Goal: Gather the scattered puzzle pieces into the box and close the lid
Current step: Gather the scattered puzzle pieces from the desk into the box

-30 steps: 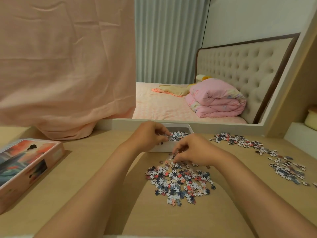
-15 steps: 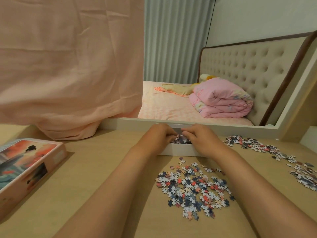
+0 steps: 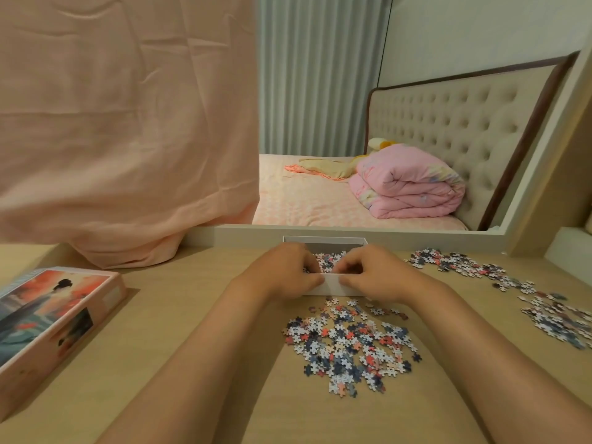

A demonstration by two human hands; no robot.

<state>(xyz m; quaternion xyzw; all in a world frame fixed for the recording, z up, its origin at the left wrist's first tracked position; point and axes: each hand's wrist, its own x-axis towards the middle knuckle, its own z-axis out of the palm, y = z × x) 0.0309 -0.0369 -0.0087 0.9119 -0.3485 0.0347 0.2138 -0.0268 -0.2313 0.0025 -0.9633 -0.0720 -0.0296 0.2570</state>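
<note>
Nearest us on the desk [image 3: 192,331]: a loose pile of puzzle pieces [image 3: 349,347], just in front of the box [image 3: 330,285], not touching it. We see both forearms reaching over the desk to the box's near wall. The left hand [image 3: 282,274] and right hand [image 3: 374,277] are side by side, almost touching. Each has its thumb on the wall's outer face and its fingers curled over the rim, so both grip the box. We can't tell if any pieces are held under the fingers. Pieces in the box [image 3: 326,261] show between the hands. The lid [image 3: 48,315], picture side up, lies well apart at far left. A second scatter of pieces [image 3: 480,270] trails along the right side of the desk. Behind: pink cloth [image 3: 128,123] hanging on the left, a bed with a folded pink quilt [image 3: 407,187], and a tufted headboard [image 3: 464,123].
</note>
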